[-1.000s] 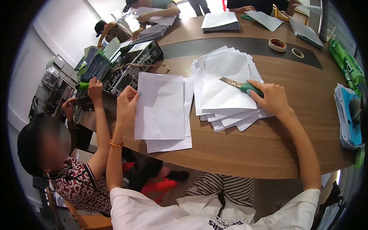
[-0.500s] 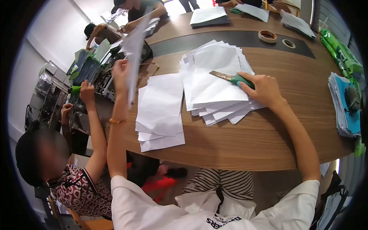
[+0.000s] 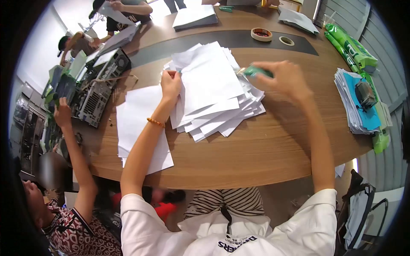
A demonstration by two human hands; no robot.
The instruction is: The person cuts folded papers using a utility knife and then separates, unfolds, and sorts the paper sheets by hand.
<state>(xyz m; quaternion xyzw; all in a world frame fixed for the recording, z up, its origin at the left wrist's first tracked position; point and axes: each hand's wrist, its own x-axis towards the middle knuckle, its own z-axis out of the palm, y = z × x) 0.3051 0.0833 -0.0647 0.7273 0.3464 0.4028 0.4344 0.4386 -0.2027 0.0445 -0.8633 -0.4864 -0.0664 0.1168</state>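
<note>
A messy pile of white paper sheets (image 3: 209,81) lies on the table before me. My left hand (image 3: 171,87) is closed at the pile's left edge, its fingers pinching the top sheet. In my right hand (image 3: 285,79), blurred by motion, is a green-handled knife (image 3: 259,72). Its blade points left over the pile's right edge and is mostly smeared or foreshortened. Left of the pile, partly under my left forearm, rests a smaller stack of white paper (image 3: 139,115).
Two tape rolls, a brown one (image 3: 261,35) and a pale one (image 3: 286,41), lie beyond the pile. An opened computer case (image 3: 96,96) stands left, near another person's arm (image 3: 79,149). At right are stacked papers (image 3: 348,100) and green packages (image 3: 352,49). Other people handle papers at the far side.
My left hand came down from holding a raised sheet at the left to the large pile's left edge. My right hand lifted the knife off the pile's top. The view shifted right.
</note>
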